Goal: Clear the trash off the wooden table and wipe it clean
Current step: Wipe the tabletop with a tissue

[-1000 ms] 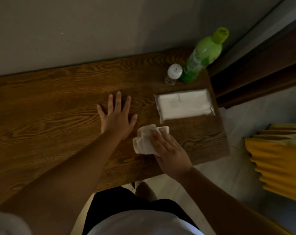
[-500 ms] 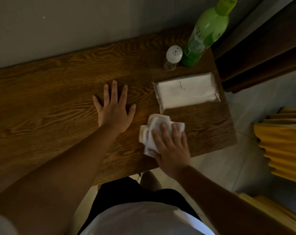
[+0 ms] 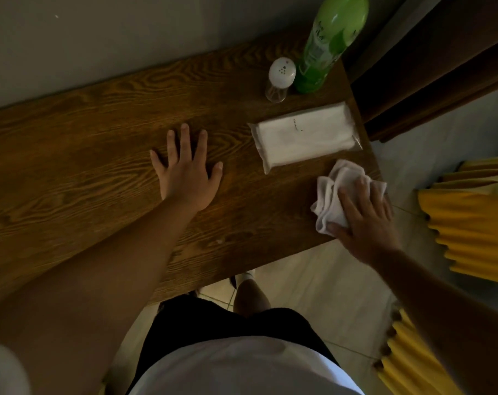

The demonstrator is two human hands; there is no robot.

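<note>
A crumpled white tissue lies at the right end of the dark wooden table, near its front right corner. My right hand presses down on the tissue with spread fingers, and part of the tissue pokes past the table's right edge. My left hand rests flat and open on the middle of the table, fingers apart, holding nothing.
A white pack of tissues in clear wrap lies just behind the crumpled tissue. A small shaker with a white lid and a tall green bottle stand at the back right corner. A grey wall runs behind. Yellow fabric lies on the floor to the right.
My right hand has slid the crumpled tissue to the right along the table's front, from beside my left hand to the right edge. My left hand has stayed flat in place.
</note>
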